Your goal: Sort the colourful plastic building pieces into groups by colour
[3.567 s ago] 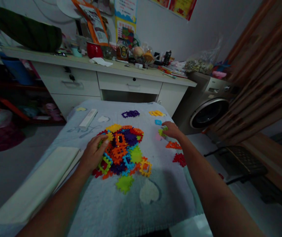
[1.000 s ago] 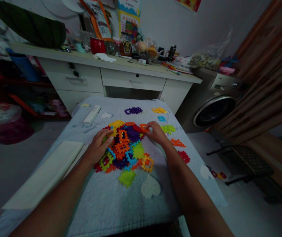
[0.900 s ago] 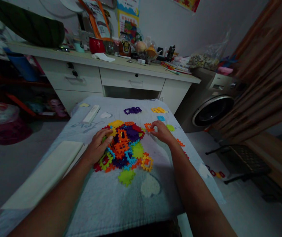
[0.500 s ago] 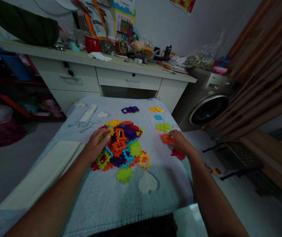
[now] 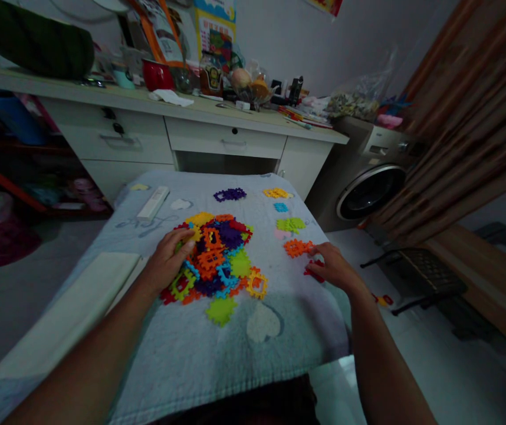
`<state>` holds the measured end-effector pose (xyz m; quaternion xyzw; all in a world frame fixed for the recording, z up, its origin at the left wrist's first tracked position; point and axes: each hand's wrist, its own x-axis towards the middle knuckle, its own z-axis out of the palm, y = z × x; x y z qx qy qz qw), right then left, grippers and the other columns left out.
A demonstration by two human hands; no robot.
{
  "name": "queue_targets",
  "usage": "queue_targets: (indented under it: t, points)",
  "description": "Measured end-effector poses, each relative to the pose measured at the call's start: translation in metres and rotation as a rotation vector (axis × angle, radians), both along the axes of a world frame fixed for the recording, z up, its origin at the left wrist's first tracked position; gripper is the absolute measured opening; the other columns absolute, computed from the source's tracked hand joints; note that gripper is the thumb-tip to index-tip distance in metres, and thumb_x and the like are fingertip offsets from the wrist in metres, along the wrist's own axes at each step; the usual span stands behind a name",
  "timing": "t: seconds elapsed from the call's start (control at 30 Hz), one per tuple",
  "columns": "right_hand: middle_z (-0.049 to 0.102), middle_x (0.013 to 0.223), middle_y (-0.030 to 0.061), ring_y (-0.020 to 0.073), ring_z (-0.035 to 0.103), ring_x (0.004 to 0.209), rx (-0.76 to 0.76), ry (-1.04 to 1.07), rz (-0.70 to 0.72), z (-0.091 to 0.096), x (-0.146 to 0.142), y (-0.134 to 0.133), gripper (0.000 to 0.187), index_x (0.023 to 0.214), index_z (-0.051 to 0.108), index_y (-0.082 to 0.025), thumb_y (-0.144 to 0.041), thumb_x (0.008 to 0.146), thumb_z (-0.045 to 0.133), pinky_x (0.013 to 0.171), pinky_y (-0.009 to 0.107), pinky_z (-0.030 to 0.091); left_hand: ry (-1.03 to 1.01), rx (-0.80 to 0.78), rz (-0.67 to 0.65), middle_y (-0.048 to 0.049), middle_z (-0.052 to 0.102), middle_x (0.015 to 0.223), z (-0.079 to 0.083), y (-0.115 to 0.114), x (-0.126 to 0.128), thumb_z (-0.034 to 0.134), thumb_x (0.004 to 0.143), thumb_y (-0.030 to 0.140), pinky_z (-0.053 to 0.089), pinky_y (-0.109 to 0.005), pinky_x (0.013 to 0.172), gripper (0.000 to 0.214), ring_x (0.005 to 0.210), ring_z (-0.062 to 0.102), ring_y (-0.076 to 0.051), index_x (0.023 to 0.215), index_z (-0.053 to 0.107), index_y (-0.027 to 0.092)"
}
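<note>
A mixed heap of toothed plastic interlocking pieces [image 5: 209, 260] lies on a cloth-covered table [image 5: 182, 354]. My left hand [image 5: 168, 257] rests against the heap's left side, thumb apart from the fingers, its fingertips by a yellow piece [image 5: 196, 234]. At the right, my right hand [image 5: 333, 267] curls its thumb and fingers around red pieces [image 5: 315, 271], partly hiding them. Just beyond its fingertips lie orange pieces [image 5: 297, 248]. Farther back are lime-green pieces [image 5: 291, 224], a blue piece [image 5: 281, 207], yellow pieces [image 5: 275, 193] and purple pieces [image 5: 230, 194].
A white bar-shaped object [image 5: 153, 203] and a long pale panel [image 5: 67, 319] lie on the table's left. Behind stands a cluttered white desk [image 5: 226, 141] with drawers. A washing machine [image 5: 368, 171] and a dark low stool [image 5: 416, 280] are to the right.
My right hand has moved from the orange pieces toward me, onto the red ones, uncovering the orange. My left hand stays at the heap. The view has shifted slightly.
</note>
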<state>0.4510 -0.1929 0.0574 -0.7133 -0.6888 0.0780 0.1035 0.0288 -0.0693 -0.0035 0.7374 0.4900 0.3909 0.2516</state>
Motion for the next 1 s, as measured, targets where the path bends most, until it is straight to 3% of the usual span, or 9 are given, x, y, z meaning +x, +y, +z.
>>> queue_targets:
  t: [0.27,0.5,0.67,0.77,0.9,1.0]
  points:
    - [0.063,0.113,0.0104,0.0241,0.057,0.106,-0.043,0.034,0.03,-0.01,-0.002,-0.019,0.031,0.108,0.068,-0.021,-0.02,0.077,0.065,0.098,0.038,0.042,0.012,-0.008,-0.009,-0.0086,0.055,0.132,-0.002,0.002,-0.002,0.042,0.09,0.059,0.03,-0.047,0.116,0.053,0.13,0.046,-0.028,0.123,0.06,0.022]
    - [0.063,0.112,0.0097,0.0244,0.058,0.105,-0.052,0.024,0.067,0.003,0.0,-0.012,0.026,0.103,0.069,-0.021,-0.023,0.077,0.068,0.097,0.038,0.043,0.001,0.008,-0.007,-0.0091,0.055,0.131,-0.002,0.001,-0.002,0.042,0.089,0.059,0.031,-0.047,0.116,0.053,0.13,0.047,-0.028,0.121,0.06,0.021]
    - [0.064,0.114,0.0112,0.0234,0.058,0.11,0.041,-0.03,0.083,0.007,-0.001,0.035,0.025,0.109,0.067,-0.019,-0.02,0.085,0.058,0.101,0.037,0.041,0.004,0.005,-0.002,-0.0083,0.055,0.132,-0.001,0.001,-0.001,0.043,0.09,0.057,0.033,-0.047,0.115,0.05,0.129,0.048,-0.027,0.121,0.061,0.022]
    - [0.061,0.122,0.014,0.0242,0.056,0.115,0.069,-0.084,0.005,0.0,0.0,0.075,0.036,0.119,0.062,-0.016,-0.019,0.083,0.061,0.103,0.038,0.04,0.002,0.009,-0.005,-0.0083,0.056,0.131,-0.001,0.001,-0.001,0.043,0.09,0.058,0.032,-0.047,0.115,0.051,0.129,0.048,-0.027,0.121,0.061,0.022]
    - [0.057,0.128,0.0155,0.026,0.053,0.121,0.041,-0.166,-0.071,-0.013,0.004,0.113,0.054,0.131,0.054,-0.016,-0.017,0.078,0.067,0.105,0.04,0.038,-0.001,-0.006,-0.003,-0.0089,0.055,0.133,-0.002,0.0,-0.002,0.043,0.089,0.059,0.031,-0.048,0.116,0.052,0.131,0.046,-0.028,0.121,0.061,0.021]
    - [0.059,0.125,0.0172,0.0283,0.055,0.12,-0.018,-0.199,-0.061,-0.018,0.007,0.126,0.055,0.131,0.055,-0.015,-0.014,0.077,0.066,0.103,0.04,0.04,-0.003,-0.018,0.0,-0.0091,0.054,0.133,-0.003,0.001,-0.003,0.043,0.089,0.06,0.03,-0.048,0.117,0.053,0.131,0.046,-0.028,0.121,0.061,0.021]
